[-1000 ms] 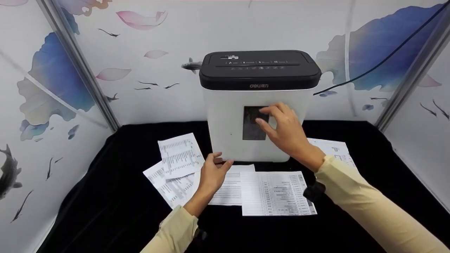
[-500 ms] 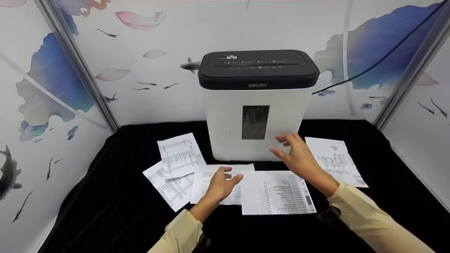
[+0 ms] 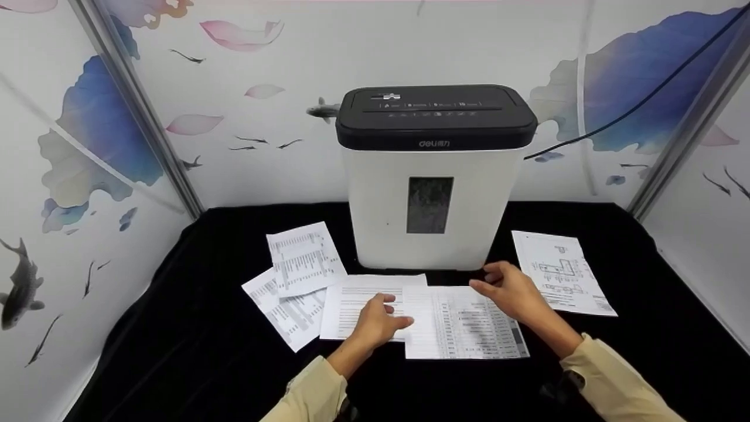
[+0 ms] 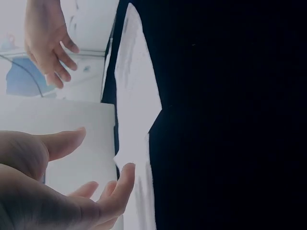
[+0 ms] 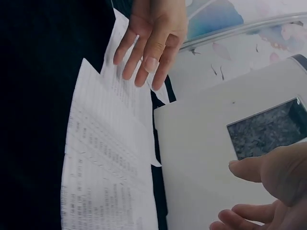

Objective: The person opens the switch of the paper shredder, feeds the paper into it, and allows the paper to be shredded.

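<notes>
A white paper shredder point(image 3: 381, 193) with a black top point(image 3: 436, 117) stands upright on the black cloth. Before it lie two overlapping printed sheets, a text page point(image 3: 345, 305) and a table page point(image 3: 433, 340). Over the place where these sheets overlap is my left hand point(image 3: 375, 322), fingers loosely bent and thumb apart, holding nothing. My right hand point(image 3: 515, 293) hovers above the table page's right upper corner, by the shredder's lower right corner, thumb and fingers apart with nothing between them. In the right wrist view shreds point(image 5: 268, 132) show behind the shredder's window.
Two more printed papers point(image 3: 307, 258) overlap at the left of the shredder. A sheet with a line drawing point(image 3: 559, 275) lies at the right. A black cable point(image 3: 633, 105) runs from behind the shredder to the upper right. Patterned panels point(image 3: 281, 170) enclose the cloth-covered table point(image 3: 193, 328).
My right hand has come down from in front of the shredder's window to above the table page. My left hand has moved right and nearer to me, over the sheets.
</notes>
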The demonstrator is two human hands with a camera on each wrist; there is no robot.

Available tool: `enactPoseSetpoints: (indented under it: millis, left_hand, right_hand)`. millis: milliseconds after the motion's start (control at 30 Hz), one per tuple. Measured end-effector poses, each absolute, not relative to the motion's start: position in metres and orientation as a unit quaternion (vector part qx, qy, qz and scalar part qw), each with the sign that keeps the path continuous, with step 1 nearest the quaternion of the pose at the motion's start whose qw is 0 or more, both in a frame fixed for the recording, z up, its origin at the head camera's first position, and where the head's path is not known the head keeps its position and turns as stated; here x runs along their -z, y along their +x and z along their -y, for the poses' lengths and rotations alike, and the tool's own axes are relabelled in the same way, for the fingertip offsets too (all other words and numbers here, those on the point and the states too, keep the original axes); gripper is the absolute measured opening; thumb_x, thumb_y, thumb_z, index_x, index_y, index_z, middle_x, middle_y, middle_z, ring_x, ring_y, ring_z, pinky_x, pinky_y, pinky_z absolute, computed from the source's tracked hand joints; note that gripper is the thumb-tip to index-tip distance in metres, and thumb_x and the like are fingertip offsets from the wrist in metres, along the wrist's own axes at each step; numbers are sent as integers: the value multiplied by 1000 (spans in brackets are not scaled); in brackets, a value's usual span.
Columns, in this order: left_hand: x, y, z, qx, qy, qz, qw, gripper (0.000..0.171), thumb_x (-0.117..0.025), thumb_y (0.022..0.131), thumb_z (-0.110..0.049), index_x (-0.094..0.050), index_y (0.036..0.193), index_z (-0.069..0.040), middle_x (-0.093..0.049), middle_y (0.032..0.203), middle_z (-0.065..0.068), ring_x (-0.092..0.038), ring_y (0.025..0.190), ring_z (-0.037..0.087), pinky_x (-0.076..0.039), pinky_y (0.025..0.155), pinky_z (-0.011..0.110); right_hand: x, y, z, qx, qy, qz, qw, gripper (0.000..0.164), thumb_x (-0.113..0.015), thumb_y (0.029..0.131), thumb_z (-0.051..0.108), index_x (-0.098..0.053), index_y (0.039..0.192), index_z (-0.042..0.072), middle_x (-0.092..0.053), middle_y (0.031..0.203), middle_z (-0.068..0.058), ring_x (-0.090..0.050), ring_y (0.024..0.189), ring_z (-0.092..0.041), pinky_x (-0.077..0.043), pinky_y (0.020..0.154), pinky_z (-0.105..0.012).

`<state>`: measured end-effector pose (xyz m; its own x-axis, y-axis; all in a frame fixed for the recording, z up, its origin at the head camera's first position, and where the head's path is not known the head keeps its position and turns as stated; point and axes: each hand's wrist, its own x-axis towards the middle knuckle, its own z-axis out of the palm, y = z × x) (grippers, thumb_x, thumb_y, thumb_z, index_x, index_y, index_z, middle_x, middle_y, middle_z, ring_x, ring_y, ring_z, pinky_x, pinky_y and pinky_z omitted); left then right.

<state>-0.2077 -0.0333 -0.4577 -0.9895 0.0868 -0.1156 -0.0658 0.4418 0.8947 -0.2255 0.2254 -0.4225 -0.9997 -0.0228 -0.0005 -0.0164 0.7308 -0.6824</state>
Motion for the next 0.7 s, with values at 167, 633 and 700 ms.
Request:
enactPoseSetpoints:
  millis: [167,633,700]
  left_hand:
    - [465,-210,29,-521,-4,-851,73,57,-81,79,-10,-57,127,9,-66,113,25,-65,104,33,-57,88,40]
    - [464,-214,18,-570,-66,-811,115,61,-75,77,8,-52,134,8,-60,123,28,-66,102,33,-64,71,38]
    - [464,-215,17,-588,-81,-793,134,63,-73,79,8,-49,137,7,-56,126,30,-66,100,32,-64,67,37]
  right_hand:
    - [438,-220,-235,365,8,-930,37,64,-70,93,31,-49,134,-14,-57,129,-36,-60,115,-45,-52,95,-52]
    - [469,-208,-266,343,57,-935,71,66,-72,87,21,-46,128,-24,-54,122,-44,-62,99,-38,-54,87,-48]
    - [471,-208,-267,345,60,-934,68,66,-72,87,20,-46,128,-24,-54,121,-44,-62,98,-38,-54,86,-47]
